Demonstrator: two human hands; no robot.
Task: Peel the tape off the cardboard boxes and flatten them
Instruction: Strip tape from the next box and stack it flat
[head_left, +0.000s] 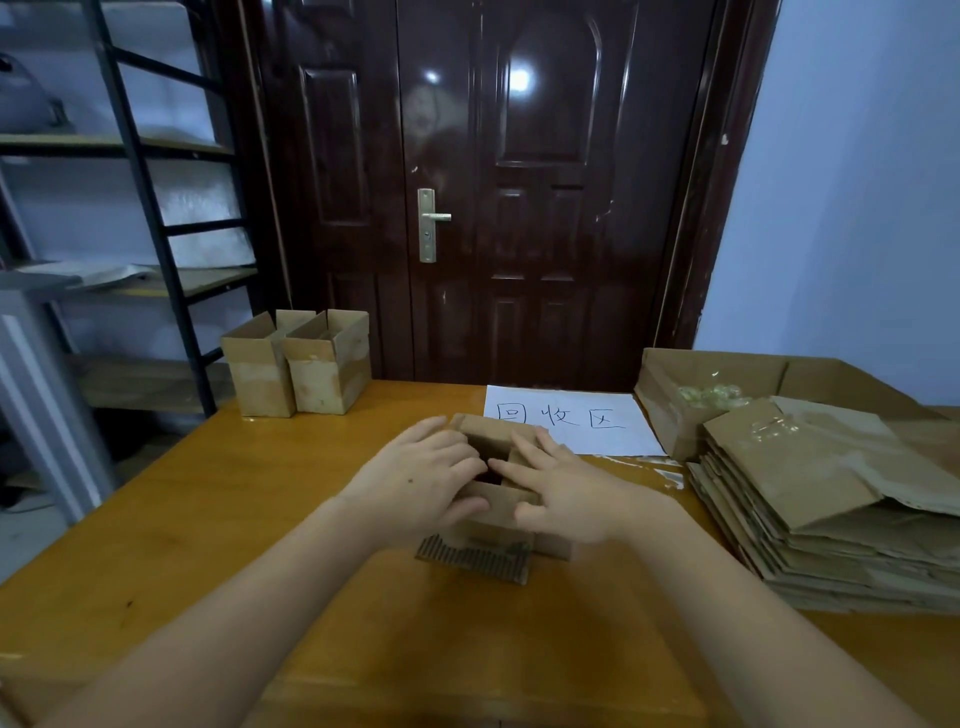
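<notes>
Open box (494, 512) under both hands' fingers (470, 462) (touching)

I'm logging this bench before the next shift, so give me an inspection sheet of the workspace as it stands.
Surface: wooden table, bare wood around the work.
Job's things: small open box under both hands; two upright boxes at far left; stack of flattened boxes at right.
Clutter: large open carton holding peeled tape; white paper sign; tape scraps beside the stack.
Hands: left hand and right hand rest on the small box's top flaps, fingers fairly straight.
Cables: nothing seen.
Surroundings: dark door behind the table, metal shelving at left.
</notes>
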